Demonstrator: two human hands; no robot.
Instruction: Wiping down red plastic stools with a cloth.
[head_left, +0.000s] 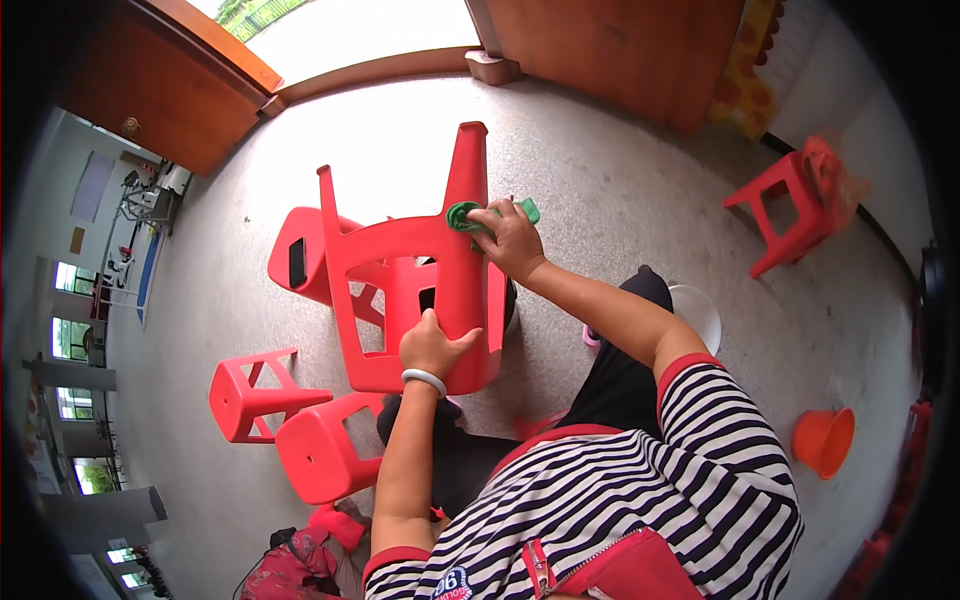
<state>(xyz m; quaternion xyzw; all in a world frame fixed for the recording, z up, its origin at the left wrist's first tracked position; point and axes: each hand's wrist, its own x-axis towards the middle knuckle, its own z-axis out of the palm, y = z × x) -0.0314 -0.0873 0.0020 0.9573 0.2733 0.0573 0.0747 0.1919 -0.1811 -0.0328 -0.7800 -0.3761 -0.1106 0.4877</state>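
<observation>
A large red plastic stool (409, 240) is before me, tipped so that its legs point away from my body. My left hand (435, 345) grips it beside an opening, thumb spread on the plastic; some fingertips are hidden. In my right hand (511, 238) is a bunched green cloth (466, 216), pressed to one leg of the stool near its base. Behind the stool, to the left, stands another red stool (285, 232) with a black flat object (298, 262), apparently a phone, on its seat.
Two red stools (238, 394) (322, 450) stand at left, near a person in a red patterned garment (296, 566). At right are a white basin (701, 319), an orange bucket (821, 442), and a stool (787, 214) bearing a red plastic bag (829, 176). Wooden doors (615, 52) flank an open doorway.
</observation>
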